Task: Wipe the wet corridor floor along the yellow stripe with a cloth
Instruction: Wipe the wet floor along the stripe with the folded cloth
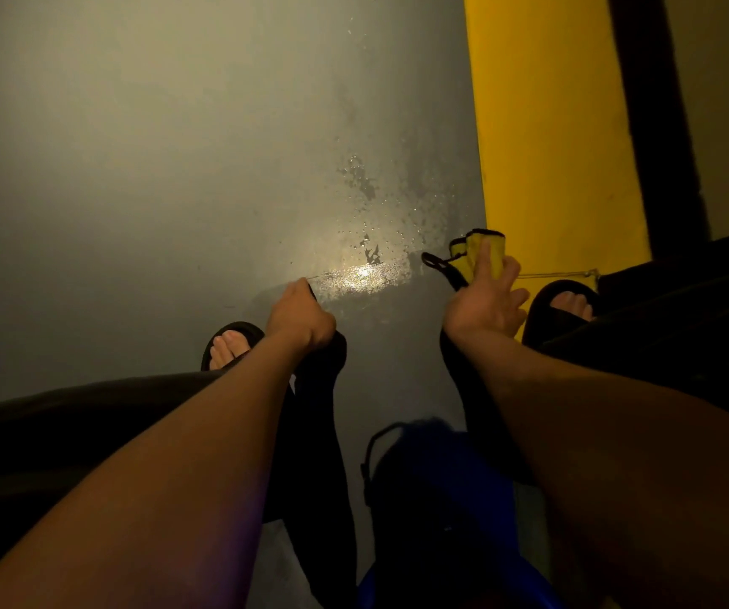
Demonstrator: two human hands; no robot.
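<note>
left hand [299, 316]: at about 7 o'clock from the bright glare on the floor, fingers curled tight round one end of a dark cloth [319, 415], knuckles up.
right hand [488, 296]: at about 4 o'clock from the glare, palm turned up; some fingers [483, 257] stretch forward against a yellow, dark-edged bit of fabric [479, 248], the others spread loosely apart. a dark strip passes under the palm, but whether the fingers are clamped on it i cannot tell.
cloth: dark, long, hangs from the left hand toward 6 o'clock, down between the forearms; a second dark length [459, 380] drops under the right wrist. whether the two join is hidden.
yellow fabric: held up at the near end of the yellow stripe, a dark loop [439, 265] trailing off toward 9 o'clock.
floor [134, 169]: grey, with beaded droplets and a wet patch [367, 239] running toward 12 o'clock from the glare, just beside the stripe.
yellow stripe [547, 125]: broad band at 1 o'clock, dark border [657, 125] on its far side.
feet: left sandal [231, 345] beside the left hand, right sandal [567, 307] just beside the right hand, on the stripe's near end.
blue object [442, 498]: at 6 o'clock between the arms, blurred.
</note>
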